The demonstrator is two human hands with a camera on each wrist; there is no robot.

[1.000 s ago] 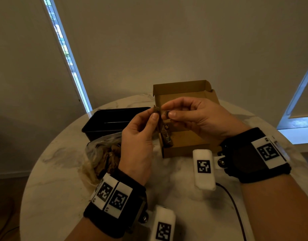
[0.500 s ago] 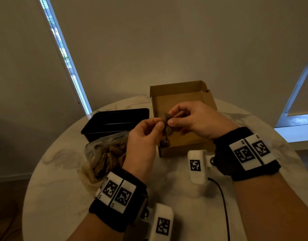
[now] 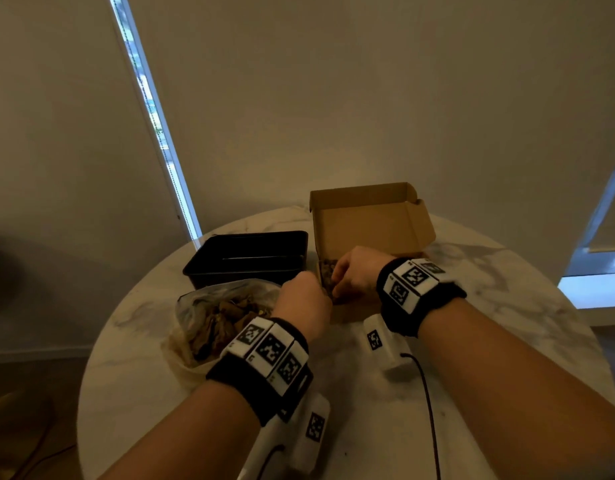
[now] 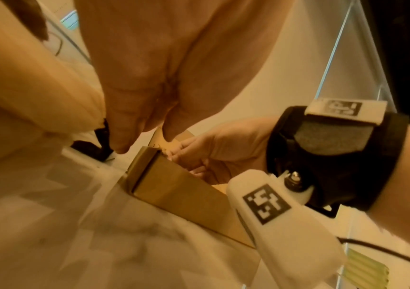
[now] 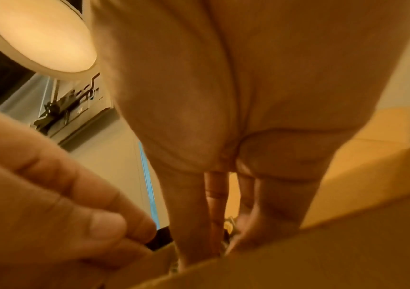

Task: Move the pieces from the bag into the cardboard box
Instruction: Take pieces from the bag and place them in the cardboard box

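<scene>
Cardboard box (image 3: 368,220) open on table (image 3: 507,323); pieces (image 3: 328,271) inside. Right hand (image 3: 356,271) reaches in, left hand (image 3: 302,303) at its rim. Grip on either: cannot tell.

Cardboard box (image 3: 375,226) open toward you; raised lid blocks entry from far side, side flaps narrow it left and right. Your right hand (image 3: 354,271) fills near left corner of box, over pieces (image 3: 328,268) already there; rest of opening behind it free. Your left hand (image 3: 304,301) hangs just outside left wall, between box and bag (image 3: 195,306). Black tray (image 3: 247,252) stands just beside box on left, bag in front of it. Cable (image 3: 427,403) crosses bare table (image 3: 507,341) near right wrist.
</scene>
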